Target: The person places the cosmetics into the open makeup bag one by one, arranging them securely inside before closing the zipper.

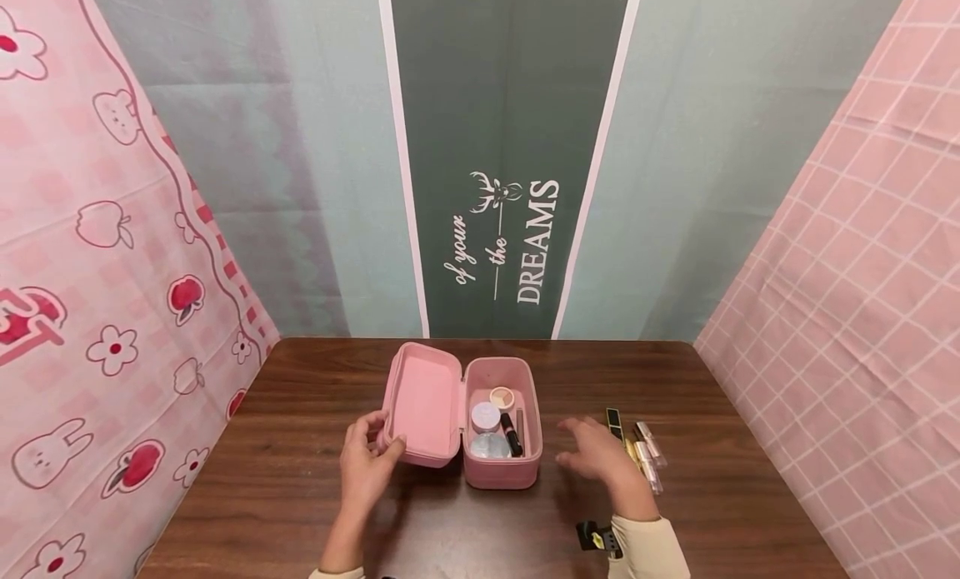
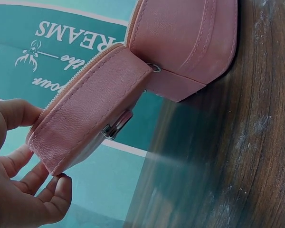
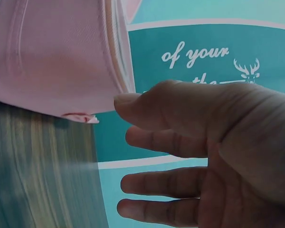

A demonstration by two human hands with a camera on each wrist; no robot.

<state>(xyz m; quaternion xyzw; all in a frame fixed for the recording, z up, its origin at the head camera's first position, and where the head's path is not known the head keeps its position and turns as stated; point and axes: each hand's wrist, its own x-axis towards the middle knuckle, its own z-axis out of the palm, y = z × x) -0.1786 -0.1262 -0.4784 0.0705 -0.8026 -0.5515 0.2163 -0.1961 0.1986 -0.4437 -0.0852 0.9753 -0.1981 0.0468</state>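
Note:
A pink zip-up cosmetic case [image 1: 501, 476] stands on the table with its lid [image 1: 427, 404] swung out to the left. My left hand [image 1: 367, 462] grips the lid's outer edge, thumb on the zipped rim and fingers beneath, as the left wrist view shows. Inside the case are a round three-colour compact [image 1: 502, 398], a pale lilac round jar [image 1: 485, 416], a clear round container [image 1: 491, 446], a black-and-pink tube [image 1: 512, 436] and a slim stick [image 1: 520, 424]. Just right of the case, my right hand [image 1: 600, 454] holds nothing, its fingers spread and pointing toward the case wall.
Several small cosmetic tubes [image 1: 648, 454], clear and gold, lie right of the right hand, along with a black-and-gold one [image 1: 615, 422], partly behind that hand. The dark wooden table [image 1: 300, 512] ends at a green printed curtain [image 1: 491, 104]. Pink cloths hang at both sides.

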